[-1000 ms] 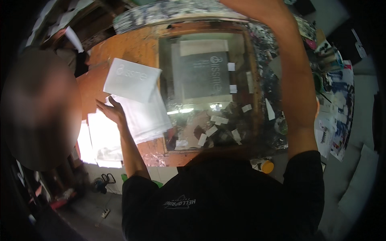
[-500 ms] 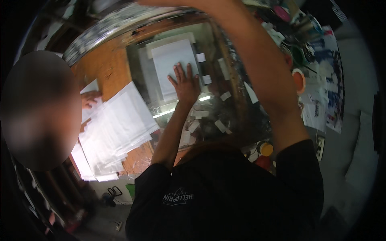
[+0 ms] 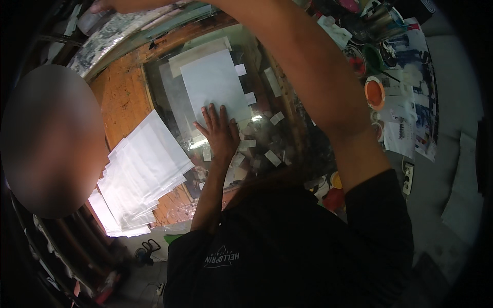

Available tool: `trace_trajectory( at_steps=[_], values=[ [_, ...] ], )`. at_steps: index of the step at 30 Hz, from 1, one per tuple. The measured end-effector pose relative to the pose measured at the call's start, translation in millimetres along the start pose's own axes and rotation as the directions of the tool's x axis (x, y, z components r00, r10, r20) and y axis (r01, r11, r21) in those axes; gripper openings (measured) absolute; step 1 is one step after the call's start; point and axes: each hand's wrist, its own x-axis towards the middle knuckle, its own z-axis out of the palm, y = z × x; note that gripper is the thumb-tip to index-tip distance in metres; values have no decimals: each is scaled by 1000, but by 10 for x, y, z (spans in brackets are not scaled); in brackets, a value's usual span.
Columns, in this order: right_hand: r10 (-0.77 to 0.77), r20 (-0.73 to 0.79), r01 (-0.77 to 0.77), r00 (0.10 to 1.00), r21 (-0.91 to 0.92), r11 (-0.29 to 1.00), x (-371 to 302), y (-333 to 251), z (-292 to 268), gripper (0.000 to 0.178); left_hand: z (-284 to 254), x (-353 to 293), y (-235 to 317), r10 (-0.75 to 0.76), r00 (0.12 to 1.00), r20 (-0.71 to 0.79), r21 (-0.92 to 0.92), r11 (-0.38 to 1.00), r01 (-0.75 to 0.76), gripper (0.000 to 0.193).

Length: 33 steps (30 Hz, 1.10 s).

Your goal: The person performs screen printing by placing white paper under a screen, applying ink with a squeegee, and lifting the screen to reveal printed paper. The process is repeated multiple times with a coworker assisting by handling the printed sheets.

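Observation:
My left hand (image 3: 220, 136) lies with fingers spread over the lower edge of a white sheet of paper (image 3: 213, 82). That sheet rests on a glass-like panel (image 3: 205, 174) set on the wooden table, with a paler sheet (image 3: 172, 95) showing beside it. Small pieces of tape (image 3: 277, 118) are stuck about the panel, two of them at the sheet's right edge. My right arm reaches across the top of the view. My right hand (image 3: 105, 6) is at the upper left by a paint-smeared bar (image 3: 105, 49); its fingers are partly cut off, so its grip is unclear.
A fanned stack of white sheets (image 3: 146, 154) lies on the wooden table (image 3: 120, 95), left of the panel. Another person (image 3: 54, 141) is close at the left. Paint tubs, including an orange one (image 3: 375, 93), stand at the right near stained papers (image 3: 400, 123).
My left hand has slid nearer to me, down to the sheet's lower edge. My right hand has come into view at the upper left. The other person's hand no longer shows.

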Motion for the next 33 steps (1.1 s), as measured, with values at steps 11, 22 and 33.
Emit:
trace_trajectory(
  at_steps=[11, 22, 33],
  values=[
    [174, -40, -178, 984, -207, 962, -1437, -40, 1460, 42, -1390, -498, 262, -536, 825, 180, -944, -330, -8, 50],
    [-4, -146, -54, 989, -391, 919, 84, 2262, 2781, 27, -828, -643, -125, -474, 311, 824, -564, -741, 366, 40],
    [145, 32, -126, 989, -328, 936, -706, 1889, 2939, 29, -861, -791, -132, -431, 429, 794, -598, -684, 418, 66]
  ],
)
